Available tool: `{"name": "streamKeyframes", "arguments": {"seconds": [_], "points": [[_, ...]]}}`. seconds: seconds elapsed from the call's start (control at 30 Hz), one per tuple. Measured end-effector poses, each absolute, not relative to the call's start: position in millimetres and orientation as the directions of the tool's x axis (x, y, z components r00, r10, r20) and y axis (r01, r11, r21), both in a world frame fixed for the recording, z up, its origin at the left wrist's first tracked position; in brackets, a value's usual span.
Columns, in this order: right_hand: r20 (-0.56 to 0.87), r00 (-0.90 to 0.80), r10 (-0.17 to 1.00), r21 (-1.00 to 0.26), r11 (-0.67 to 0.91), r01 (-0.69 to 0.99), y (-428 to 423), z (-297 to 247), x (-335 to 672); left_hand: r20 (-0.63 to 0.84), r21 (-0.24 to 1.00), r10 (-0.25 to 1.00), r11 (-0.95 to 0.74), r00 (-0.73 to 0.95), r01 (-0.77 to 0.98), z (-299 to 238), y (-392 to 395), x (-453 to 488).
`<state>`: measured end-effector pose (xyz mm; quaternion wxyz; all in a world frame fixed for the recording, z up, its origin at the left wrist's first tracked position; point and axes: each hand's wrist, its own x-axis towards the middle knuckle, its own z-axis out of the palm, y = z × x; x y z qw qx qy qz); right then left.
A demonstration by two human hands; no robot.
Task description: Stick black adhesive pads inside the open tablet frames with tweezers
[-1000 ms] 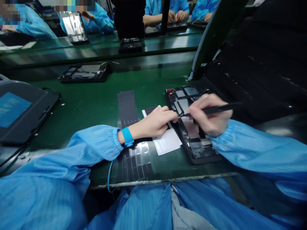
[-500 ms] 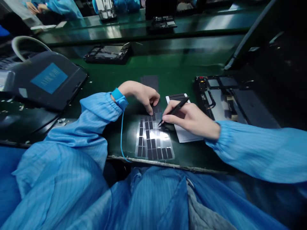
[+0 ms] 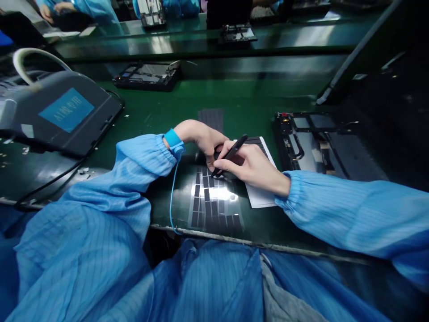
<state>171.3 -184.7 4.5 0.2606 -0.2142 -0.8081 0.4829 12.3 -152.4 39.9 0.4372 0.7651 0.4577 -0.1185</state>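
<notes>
My right hand (image 3: 250, 165) grips slim black tweezers (image 3: 237, 146) like a pen. Their tips touch the upper part of a clear sheet of black rectangular stickers (image 3: 214, 208), which lies near the bench's front edge. Fingers curled, my left hand (image 3: 206, 141) pinches the upper end of that sheet, right beside the tweezer tips; its fingertips are partly hidden. A blue wrist strap (image 3: 173, 139) with a thin cord is on my left wrist. Under my right hand lies a white sheet with black strips (image 3: 261, 197). More dark strips (image 3: 211, 117) lie beyond my left hand.
An open device housing (image 3: 304, 138) sits to the right, another (image 3: 147, 76) at the back left. A dark machine with a blue label (image 3: 67, 109) and a cable stands left, small white scraps near it. Other people in blue sleeves (image 3: 97, 9) are across the bench.
My right hand has moved left with the tweezers, up against my left hand. The tweezer tips have shifted left to beside my left thumb.
</notes>
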Motion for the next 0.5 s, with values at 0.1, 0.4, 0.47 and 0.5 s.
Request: {"name": "streamKeyframes", "arguments": {"seconds": [0.1, 0.4, 0.47, 0.5], "points": [[0.191, -0.764, 0.616, -0.911, 0.401, 0.095, -184, 5, 171, -0.584, 0.572, 0.587, -0.193, 0.561, 0.797, 39, -152, 12], [0.167, -0.760, 0.628, -0.927, 0.362, 0.095, -182, 0, 169, -0.571, 0.565, 0.605, -0.200, 0.555, 0.800, 39, -152, 13], [0.180, -0.744, 0.644, -0.942, 0.331, 0.059, -182, 10, 169, -0.537, 0.574, 0.628, -0.218, 0.564, 0.789, 39, -154, 13], [0.191, -0.729, 0.658, -0.948, 0.316, 0.036, -181, 18, 171, -0.490, 0.567, 0.677, -0.232, 0.550, 0.791, 39, -155, 12]]}}
